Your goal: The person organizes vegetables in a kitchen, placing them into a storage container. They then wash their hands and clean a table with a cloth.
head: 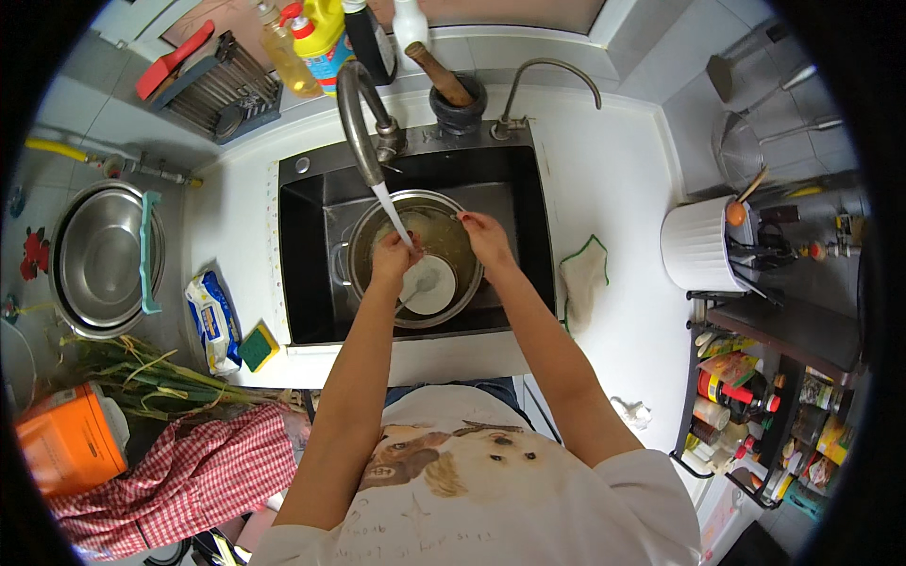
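Note:
A steel pot [359,301] with a loop handle on its left side stands in the dark sink [304,283], holding cloudy water. Inside it are a round white bowl [440,296] and a metal spoon [427,283], whose handle points to the lower left. My left hand [393,260] is over the pot by the bowl's upper edge, its curled fingers in the stream from the faucet [359,131]; what they hold is hidden. At the pot's upper right rim, my right hand [488,244] pinches with thumb and finger.
Behind the sink are a stone mortar [459,117] with a wooden pestle and a thin second faucet [548,67]. A cloth [584,283] lies on the right counter. To the left are a wipes pack [214,322], a sponge [259,347] and nested steel basins [106,258].

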A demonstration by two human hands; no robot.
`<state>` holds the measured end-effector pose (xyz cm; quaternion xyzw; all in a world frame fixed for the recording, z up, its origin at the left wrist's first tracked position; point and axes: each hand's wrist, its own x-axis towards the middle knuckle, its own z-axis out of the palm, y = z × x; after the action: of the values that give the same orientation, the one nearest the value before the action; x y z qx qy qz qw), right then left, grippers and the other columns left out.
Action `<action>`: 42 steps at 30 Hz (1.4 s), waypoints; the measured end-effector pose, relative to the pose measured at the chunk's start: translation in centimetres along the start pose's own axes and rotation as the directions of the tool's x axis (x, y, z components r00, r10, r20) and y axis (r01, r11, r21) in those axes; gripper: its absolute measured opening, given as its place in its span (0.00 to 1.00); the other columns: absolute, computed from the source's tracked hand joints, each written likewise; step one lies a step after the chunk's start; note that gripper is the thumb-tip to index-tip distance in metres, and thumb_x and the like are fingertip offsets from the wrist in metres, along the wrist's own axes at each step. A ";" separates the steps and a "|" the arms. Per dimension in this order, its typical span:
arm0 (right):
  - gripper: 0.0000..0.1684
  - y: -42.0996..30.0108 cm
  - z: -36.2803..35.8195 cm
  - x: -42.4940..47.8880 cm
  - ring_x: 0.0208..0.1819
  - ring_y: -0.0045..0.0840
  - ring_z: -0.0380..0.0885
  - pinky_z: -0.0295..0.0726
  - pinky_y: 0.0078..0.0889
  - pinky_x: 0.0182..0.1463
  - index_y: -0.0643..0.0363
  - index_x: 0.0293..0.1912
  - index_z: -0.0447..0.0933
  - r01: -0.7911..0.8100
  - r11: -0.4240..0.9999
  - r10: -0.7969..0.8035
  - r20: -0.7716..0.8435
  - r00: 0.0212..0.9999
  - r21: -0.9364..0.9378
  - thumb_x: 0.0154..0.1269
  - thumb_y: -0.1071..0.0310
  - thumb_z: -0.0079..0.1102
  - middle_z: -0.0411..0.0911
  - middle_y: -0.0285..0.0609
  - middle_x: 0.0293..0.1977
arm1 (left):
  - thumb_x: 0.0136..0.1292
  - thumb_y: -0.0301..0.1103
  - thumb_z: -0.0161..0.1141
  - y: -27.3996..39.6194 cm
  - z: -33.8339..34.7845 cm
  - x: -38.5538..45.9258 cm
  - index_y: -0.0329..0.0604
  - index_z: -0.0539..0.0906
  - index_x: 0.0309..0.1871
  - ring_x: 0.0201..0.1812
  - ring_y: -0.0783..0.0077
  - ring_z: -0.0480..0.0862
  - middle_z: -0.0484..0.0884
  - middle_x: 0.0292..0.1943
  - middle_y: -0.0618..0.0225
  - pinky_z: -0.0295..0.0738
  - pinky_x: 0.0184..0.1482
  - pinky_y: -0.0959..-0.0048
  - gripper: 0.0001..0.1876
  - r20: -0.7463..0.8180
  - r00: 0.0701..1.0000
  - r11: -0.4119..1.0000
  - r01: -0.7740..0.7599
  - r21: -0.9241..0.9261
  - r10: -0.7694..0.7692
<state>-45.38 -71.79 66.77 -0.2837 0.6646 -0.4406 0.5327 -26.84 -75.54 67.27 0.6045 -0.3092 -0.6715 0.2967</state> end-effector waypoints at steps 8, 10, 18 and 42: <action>0.13 0.1 -4.8 -2.7 0.60 0.43 0.72 0.72 0.40 0.62 0.55 0.46 0.83 0.225 0.909 -0.309 -0.206 0.929 -0.350 0.64 0.66 0.56 0.77 0.52 0.53 | 0.65 0.26 0.58 -3.2 -0.3 1.6 0.29 0.80 0.45 0.32 0.70 0.81 0.81 0.34 0.61 0.81 0.36 0.75 0.10 -0.124 0.988 0.996 0.085 -0.036 -0.089; 0.13 0.5 -5.1 -3.4 0.61 0.42 0.72 0.72 0.39 0.62 0.54 0.47 0.83 0.227 0.905 -0.297 -0.150 0.943 -0.359 0.65 0.66 0.56 0.75 0.51 0.55 | 0.65 0.22 0.53 -3.5 -1.2 2.4 0.30 0.79 0.45 0.37 0.66 0.83 0.81 0.38 0.59 0.83 0.42 0.71 0.09 -0.077 0.982 0.980 0.166 -0.106 -0.175; 0.11 -1.0 -5.9 -6.2 0.55 0.37 0.76 0.77 0.34 0.54 0.57 0.45 0.83 0.238 0.930 -0.314 -0.269 0.910 -0.280 0.67 0.68 0.55 0.75 0.48 0.55 | 0.65 0.16 0.47 -3.2 0.6 2.4 0.33 0.75 0.53 0.43 0.61 0.82 0.78 0.44 0.56 0.83 0.49 0.63 0.15 -0.092 0.950 0.912 0.256 -0.321 -0.299; 0.23 2.0 -16.3 -12.6 0.52 0.30 0.76 0.78 0.33 0.56 0.64 0.61 0.68 0.201 0.719 0.176 -0.453 0.874 0.665 0.76 0.57 0.50 0.75 0.44 0.54 | 0.70 0.33 0.52 -5.2 -3.0 -0.6 0.34 0.74 0.56 0.50 0.58 0.76 0.75 0.49 0.53 0.77 0.54 0.63 0.16 -0.150 0.950 0.898 0.198 -0.393 -0.275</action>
<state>-57.41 -55.61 71.46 0.0523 0.5598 -0.7172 0.4118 -23.91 -71.95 63.43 0.6350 -0.0681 -0.6844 0.3517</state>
